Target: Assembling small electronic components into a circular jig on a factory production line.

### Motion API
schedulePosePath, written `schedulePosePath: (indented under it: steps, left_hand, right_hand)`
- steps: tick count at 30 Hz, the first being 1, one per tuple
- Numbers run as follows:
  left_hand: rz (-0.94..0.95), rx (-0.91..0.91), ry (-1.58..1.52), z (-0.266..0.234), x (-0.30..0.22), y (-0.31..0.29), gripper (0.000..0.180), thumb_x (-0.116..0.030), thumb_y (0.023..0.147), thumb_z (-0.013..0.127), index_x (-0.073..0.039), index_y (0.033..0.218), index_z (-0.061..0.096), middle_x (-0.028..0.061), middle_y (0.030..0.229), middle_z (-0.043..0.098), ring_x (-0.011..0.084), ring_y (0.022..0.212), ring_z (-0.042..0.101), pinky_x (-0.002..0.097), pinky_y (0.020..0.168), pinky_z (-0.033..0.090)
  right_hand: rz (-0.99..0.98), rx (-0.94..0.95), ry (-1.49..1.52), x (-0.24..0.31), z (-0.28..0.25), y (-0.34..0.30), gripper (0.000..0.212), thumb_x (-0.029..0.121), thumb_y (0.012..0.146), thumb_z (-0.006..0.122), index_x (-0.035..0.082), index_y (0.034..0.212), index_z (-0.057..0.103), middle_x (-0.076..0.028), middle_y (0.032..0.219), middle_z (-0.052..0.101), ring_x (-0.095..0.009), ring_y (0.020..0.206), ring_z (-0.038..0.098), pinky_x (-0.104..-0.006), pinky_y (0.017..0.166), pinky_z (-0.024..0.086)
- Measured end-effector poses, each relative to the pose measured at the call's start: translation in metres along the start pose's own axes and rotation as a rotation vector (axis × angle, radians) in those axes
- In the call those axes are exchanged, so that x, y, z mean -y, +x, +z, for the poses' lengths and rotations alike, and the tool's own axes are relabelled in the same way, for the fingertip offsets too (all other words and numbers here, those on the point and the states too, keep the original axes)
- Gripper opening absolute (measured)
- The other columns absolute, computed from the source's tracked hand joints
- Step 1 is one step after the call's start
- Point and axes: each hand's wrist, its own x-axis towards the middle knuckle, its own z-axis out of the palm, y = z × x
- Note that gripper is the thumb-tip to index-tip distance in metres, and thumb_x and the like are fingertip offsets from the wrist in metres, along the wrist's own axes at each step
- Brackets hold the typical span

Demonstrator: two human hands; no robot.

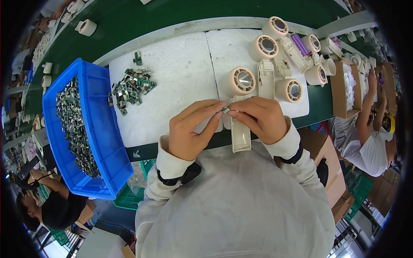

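Just in front of me, my left hand (189,131) and my right hand (267,120) meet fingertip to fingertip. Both pinch a small green circuit board (226,110), mostly covered by the fingers. Under my right hand lies an off-white plastic handle shell (241,136), its lower end reaching past the table's front edge. Directly beyond the fingers sits a pale round fan head (241,81) with a shiny disc in its centre; whether it joins the shell is hidden. A loose pile of small circuit boards (131,88) lies on the white foam mat (172,60) to the left.
A blue bin (101,129) full of circuit boards stands at the left. Several fan heads (264,46) and handle shells (266,77) crowd the right side, near a purple cylinder (300,44). Farther right are a cardboard box (346,90) and a co-worker (370,137); another person (60,206) is at lower left.
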Motion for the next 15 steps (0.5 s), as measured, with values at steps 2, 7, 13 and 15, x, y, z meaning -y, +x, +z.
schedulePosePath:
  steps: [2,7,13,15]
  left_hand:
    - [0.023,0.026,0.002,-0.001,-0.001,0.001,0.026,0.006,0.095,0.066,0.003,0.120,0.071,0.0164,0.120,0.071,0.0227,0.111,0.068,0.0314,0.092,0.055]
    - [-0.160,0.064,-0.315,0.004,0.011,-0.004,0.027,0.007,0.096,0.064,0.004,0.122,0.070,0.0166,0.121,0.069,0.0218,0.111,0.068,0.0306,0.093,0.055]
    - [-0.243,0.066,-0.533,0.010,0.023,-0.010,0.027,0.005,0.097,0.065,0.001,0.124,0.071,0.0139,0.119,0.071,0.0167,0.109,0.067,0.0255,0.087,0.056]
    - [-0.281,0.086,-0.554,0.011,0.026,-0.011,0.027,0.005,0.097,0.065,0.002,0.124,0.071,0.0140,0.120,0.071,0.0165,0.110,0.067,0.0249,0.087,0.055]
  right_hand:
    - [0.008,-0.005,0.013,-0.001,-0.001,-0.001,0.015,0.010,0.091,0.074,0.001,0.102,0.074,-0.012,0.090,0.073,-0.028,0.075,0.068,-0.0357,0.065,0.054]
    - [0.027,0.028,0.064,-0.004,-0.001,-0.004,0.014,0.011,0.091,0.075,0.002,0.102,0.075,-0.011,0.089,0.073,-0.027,0.075,0.069,-0.0353,0.066,0.054]
    - [0.031,0.083,0.051,-0.005,-0.005,-0.004,0.014,0.012,0.090,0.076,0.003,0.101,0.075,-0.011,0.088,0.073,-0.027,0.075,0.069,-0.0350,0.067,0.054]
    - [0.028,0.083,0.055,-0.005,-0.005,-0.003,0.014,0.013,0.090,0.076,0.003,0.101,0.075,-0.010,0.087,0.073,-0.027,0.075,0.069,-0.0352,0.067,0.054]
